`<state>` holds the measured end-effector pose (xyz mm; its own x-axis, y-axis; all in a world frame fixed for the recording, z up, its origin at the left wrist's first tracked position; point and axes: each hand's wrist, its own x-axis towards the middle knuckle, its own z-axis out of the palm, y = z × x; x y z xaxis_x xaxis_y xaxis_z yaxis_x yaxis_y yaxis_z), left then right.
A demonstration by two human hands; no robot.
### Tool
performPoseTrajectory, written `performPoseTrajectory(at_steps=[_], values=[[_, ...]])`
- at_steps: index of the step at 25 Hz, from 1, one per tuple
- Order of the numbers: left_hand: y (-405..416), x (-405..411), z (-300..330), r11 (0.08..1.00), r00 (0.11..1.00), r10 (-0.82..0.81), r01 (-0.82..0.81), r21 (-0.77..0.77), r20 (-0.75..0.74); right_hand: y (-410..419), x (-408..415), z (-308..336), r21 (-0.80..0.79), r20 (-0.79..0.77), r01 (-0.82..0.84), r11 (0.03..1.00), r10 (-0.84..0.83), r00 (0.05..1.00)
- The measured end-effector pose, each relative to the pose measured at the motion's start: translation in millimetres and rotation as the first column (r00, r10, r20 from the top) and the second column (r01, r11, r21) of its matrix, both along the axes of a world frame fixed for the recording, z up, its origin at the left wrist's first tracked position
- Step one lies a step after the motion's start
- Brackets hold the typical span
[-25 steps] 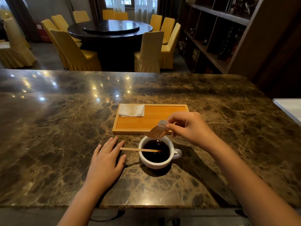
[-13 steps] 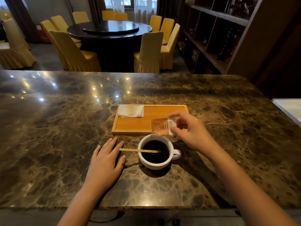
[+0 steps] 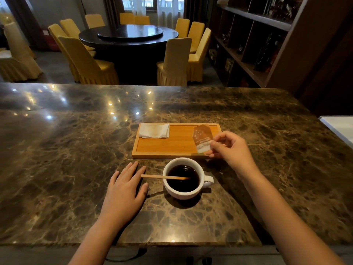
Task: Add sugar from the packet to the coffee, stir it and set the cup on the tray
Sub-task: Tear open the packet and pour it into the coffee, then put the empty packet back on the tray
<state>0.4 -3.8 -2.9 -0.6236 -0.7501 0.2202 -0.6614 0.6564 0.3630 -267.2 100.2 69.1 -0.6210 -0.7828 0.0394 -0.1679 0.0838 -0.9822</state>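
A white cup (image 3: 183,192) of black coffee stands on the marble counter, its handle pointing right. A wooden stir stick (image 3: 158,176) rests across its left rim, one end in the coffee. My right hand (image 3: 232,150) pinches a brown sugar packet (image 3: 202,138) by its lower end and holds it upright over the right part of the wooden tray (image 3: 172,148), behind the cup. My left hand (image 3: 124,192) lies flat on the counter just left of the cup, fingers spread, close to the stick's free end.
A folded white napkin (image 3: 154,130) lies in the tray's far left corner. The counter's near edge runs close below the cup. A white surface (image 3: 340,127) sits at the right edge. Yellow chairs, a round dark table and shelves stand beyond the counter.
My right hand has lifted the packet from over the cup, turned it upright and carried it back and to the right above the tray. My left hand and the cup have stayed put.
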Motion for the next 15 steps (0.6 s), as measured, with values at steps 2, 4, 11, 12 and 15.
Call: performPoseTrajectory(at_steps=[2,4,11,12,15], values=[[0,0,-1,1.000,1.000,0.000,0.000,-0.003,-0.005,-8,-11,-7,0.080,-0.097,0.141,0.987,-0.133,0.986],[0,0,-1,1.000,1.000,-0.004,0.004,-0.005,-0.011,-17,-22,-15,0.146,-0.218,0.283,0.948,-0.248,0.944],[2,0,1,1.000,1.000,-0.005,0.005,-0.005,-0.019,-36,-34,-33,0.240,-0.477,0.409,0.880,-0.260,0.839],[2,0,2,1.000,1.000,-0.004,0.004,-0.004,-0.021,-36,-33,-33,0.240,-0.499,0.415,0.877,-0.256,0.828],[1,0,2,1.000,1.000,-0.003,0.003,-0.001,-0.022,-31,-33,-34,0.174,-0.656,0.426,0.888,-0.218,0.723]])
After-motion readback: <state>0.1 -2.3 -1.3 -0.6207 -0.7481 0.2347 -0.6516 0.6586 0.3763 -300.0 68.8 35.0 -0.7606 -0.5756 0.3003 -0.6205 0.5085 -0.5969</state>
